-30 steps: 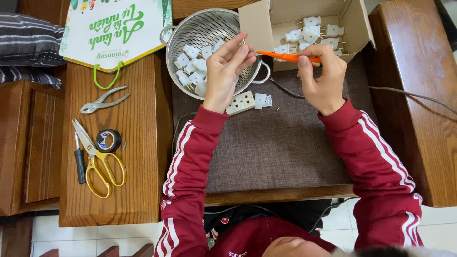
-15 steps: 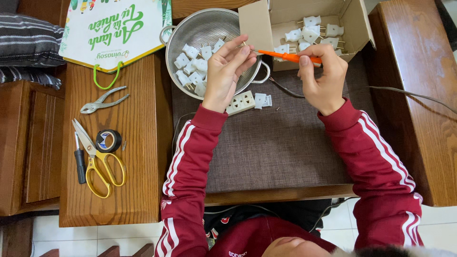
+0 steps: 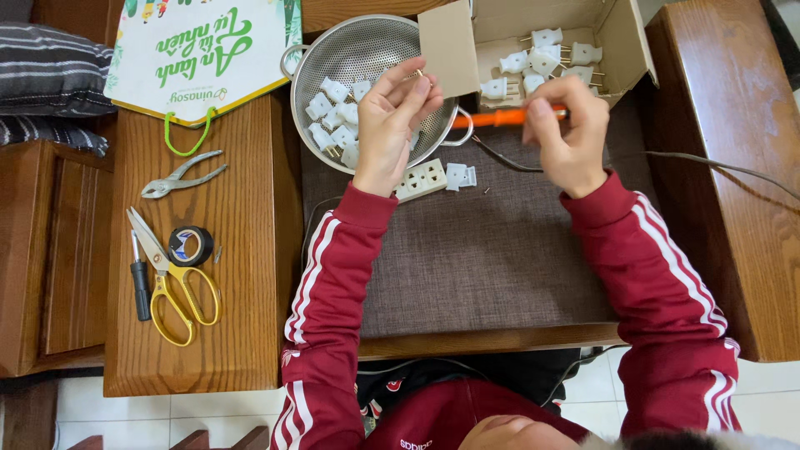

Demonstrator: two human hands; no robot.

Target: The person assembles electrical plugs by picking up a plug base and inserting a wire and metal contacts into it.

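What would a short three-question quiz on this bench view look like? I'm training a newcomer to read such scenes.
1. True or false: the right hand holds an orange-handled screwdriver.
2. Where do the loose white plugs lie?
A. only in the metal colander
B. in the colander and in the cardboard box
C. on the floor
3. Fill in: the yellow-handled scissors lie on the wooden side table next to a roll of black ____.

Key: 1 true. 2 B. 3 tape.

The left hand pinches something small over the colander; what it is cannot be told. A white socket strip lies below it on the brown mat.
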